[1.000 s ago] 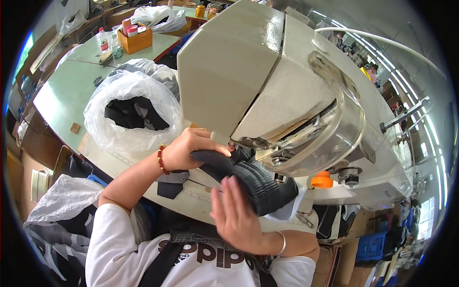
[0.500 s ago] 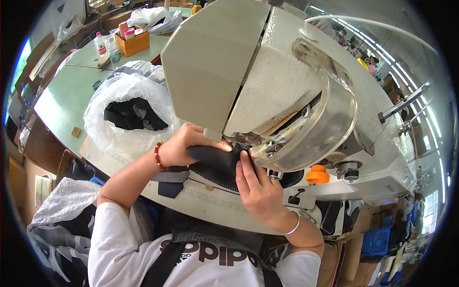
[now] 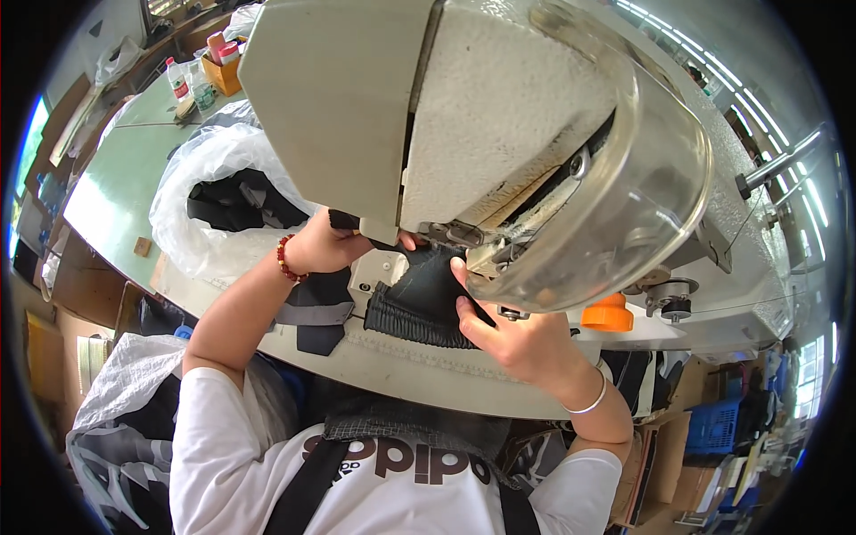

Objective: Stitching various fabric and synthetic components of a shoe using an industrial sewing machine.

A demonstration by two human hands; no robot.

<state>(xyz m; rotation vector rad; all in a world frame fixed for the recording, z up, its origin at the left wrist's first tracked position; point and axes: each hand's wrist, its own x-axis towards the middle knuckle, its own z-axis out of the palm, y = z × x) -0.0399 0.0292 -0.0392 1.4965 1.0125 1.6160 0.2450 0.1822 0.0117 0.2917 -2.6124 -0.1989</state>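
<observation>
Under the head of a sewing machine lies a black fabric piece with a ribbed, gathered near edge. My left hand is closed on its far left part, fingers partly hidden behind the machine head. At the piece's right side, my right hand grips its edge between thumb and fingers, close below the clear curved guard. The needle area is largely hidden by the machine's parts. Left of the piece, loose black and grey fabric pieces lie on the machine table.
A white plastic bag holding dark pieces stands behind my left forearm. An orange knob sits right of my right hand. Bottles and a wooden box stand on the green table. A blue crate is at the right.
The black piece has been turned, and its ribbed edge now faces me. My left hand has shifted up and left, my right hand right. The view has moved closer to the machine.
</observation>
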